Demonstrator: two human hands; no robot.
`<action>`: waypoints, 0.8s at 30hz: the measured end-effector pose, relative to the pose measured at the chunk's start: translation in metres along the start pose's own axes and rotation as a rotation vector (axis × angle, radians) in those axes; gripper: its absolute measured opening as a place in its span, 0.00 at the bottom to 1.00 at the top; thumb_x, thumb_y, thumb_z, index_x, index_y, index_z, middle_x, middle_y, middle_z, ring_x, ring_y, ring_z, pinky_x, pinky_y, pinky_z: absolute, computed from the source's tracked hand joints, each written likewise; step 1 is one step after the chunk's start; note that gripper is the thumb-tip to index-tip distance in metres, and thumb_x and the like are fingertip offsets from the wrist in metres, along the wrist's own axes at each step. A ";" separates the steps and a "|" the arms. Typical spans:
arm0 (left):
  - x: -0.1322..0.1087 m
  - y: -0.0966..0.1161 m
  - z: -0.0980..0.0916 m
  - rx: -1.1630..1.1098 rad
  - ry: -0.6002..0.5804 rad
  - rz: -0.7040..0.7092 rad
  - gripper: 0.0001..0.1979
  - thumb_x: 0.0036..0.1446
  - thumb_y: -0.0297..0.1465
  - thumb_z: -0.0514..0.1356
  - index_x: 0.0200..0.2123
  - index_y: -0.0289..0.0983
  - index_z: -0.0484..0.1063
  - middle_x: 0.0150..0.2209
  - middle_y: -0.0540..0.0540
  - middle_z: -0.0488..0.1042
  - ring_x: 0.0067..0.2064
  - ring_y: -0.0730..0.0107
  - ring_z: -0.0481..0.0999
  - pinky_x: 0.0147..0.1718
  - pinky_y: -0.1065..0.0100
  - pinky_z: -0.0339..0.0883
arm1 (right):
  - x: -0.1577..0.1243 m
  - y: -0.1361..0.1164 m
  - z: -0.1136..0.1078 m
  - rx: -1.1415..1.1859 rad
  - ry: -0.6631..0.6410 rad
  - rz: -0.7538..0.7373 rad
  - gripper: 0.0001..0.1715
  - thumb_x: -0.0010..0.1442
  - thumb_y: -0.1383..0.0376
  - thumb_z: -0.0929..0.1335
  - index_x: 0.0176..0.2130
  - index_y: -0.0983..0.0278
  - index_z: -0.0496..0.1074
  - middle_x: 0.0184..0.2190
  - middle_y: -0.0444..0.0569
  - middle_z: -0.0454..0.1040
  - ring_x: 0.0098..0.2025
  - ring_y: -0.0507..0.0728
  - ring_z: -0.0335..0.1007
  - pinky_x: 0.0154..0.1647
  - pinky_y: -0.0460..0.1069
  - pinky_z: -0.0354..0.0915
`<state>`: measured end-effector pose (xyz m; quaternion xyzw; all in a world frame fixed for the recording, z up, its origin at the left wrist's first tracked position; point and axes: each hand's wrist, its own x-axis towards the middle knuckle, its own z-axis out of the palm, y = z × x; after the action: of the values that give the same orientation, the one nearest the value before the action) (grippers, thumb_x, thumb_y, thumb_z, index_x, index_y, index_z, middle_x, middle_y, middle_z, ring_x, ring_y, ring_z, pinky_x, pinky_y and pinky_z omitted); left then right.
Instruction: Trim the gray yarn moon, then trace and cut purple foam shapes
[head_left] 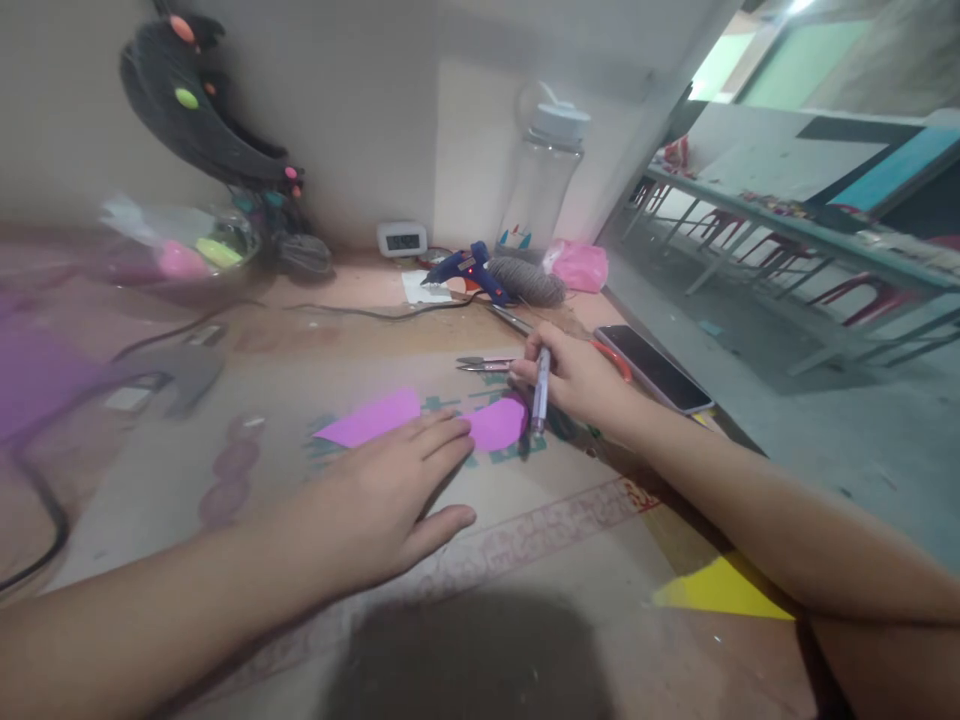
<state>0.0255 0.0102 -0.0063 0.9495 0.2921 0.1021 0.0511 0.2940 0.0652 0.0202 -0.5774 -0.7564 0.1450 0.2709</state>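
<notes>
Okay, table edge runs just past phone; room on cardboard below left hand, flat on purple paper, thumb apart. Paper lies on cardboard, long axis left-right, point left, rounded end right. Right hand pinches pen.

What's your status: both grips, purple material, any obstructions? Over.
Left grip resting over purple material; right grip holding pen. Purple material pointed at left, rounded at right, middle covered. Snips close by right grip, possibly in the way.
</notes>
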 end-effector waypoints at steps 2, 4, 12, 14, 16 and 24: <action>0.002 -0.002 -0.002 0.016 0.015 0.002 0.27 0.68 0.42 0.52 0.63 0.33 0.67 0.63 0.37 0.69 0.66 0.47 0.64 0.63 0.46 0.60 | -0.003 -0.004 -0.006 0.068 0.061 -0.073 0.17 0.62 0.52 0.68 0.32 0.62 0.64 0.24 0.41 0.67 0.26 0.52 0.61 0.29 0.48 0.55; 0.003 -0.002 -0.004 0.041 0.022 0.002 0.26 0.68 0.43 0.52 0.62 0.33 0.68 0.61 0.37 0.72 0.64 0.46 0.66 0.62 0.42 0.58 | -0.010 -0.009 -0.009 0.247 0.047 -0.114 0.23 0.68 0.47 0.61 0.34 0.62 0.68 0.25 0.43 0.68 0.25 0.52 0.61 0.28 0.48 0.56; 0.005 -0.007 0.000 0.020 0.024 0.005 0.27 0.66 0.43 0.54 0.62 0.33 0.67 0.62 0.37 0.71 0.64 0.49 0.67 0.65 0.43 0.52 | -0.029 -0.016 0.014 0.560 -0.019 0.089 0.15 0.69 0.56 0.60 0.38 0.61 0.69 0.17 0.38 0.64 0.22 0.51 0.61 0.25 0.46 0.57; 0.005 -0.009 0.002 -0.001 0.029 0.030 0.26 0.66 0.42 0.54 0.62 0.35 0.66 0.63 0.39 0.70 0.65 0.50 0.66 0.66 0.43 0.50 | -0.026 -0.013 0.019 0.632 -0.014 0.077 0.08 0.67 0.60 0.62 0.36 0.60 0.65 0.19 0.38 0.65 0.24 0.52 0.65 0.27 0.47 0.60; 0.006 -0.008 0.002 -0.012 0.040 0.054 0.25 0.67 0.42 0.53 0.62 0.36 0.67 0.62 0.40 0.71 0.63 0.51 0.67 0.66 0.43 0.49 | -0.024 -0.013 0.022 0.635 -0.006 0.079 0.05 0.65 0.63 0.62 0.35 0.60 0.64 0.22 0.39 0.68 0.27 0.52 0.68 0.30 0.47 0.63; 0.007 -0.001 -0.001 -0.011 0.085 0.059 0.23 0.67 0.39 0.53 0.57 0.30 0.72 0.56 0.36 0.75 0.56 0.48 0.72 0.58 0.47 0.63 | -0.030 -0.031 0.020 0.505 -0.059 0.078 0.14 0.58 0.59 0.71 0.31 0.61 0.62 0.24 0.39 0.67 0.24 0.50 0.61 0.23 0.46 0.55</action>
<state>0.0307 0.0147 -0.0039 0.9524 0.2651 0.1451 0.0407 0.2638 0.0296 0.0136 -0.5156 -0.6811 0.3562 0.3785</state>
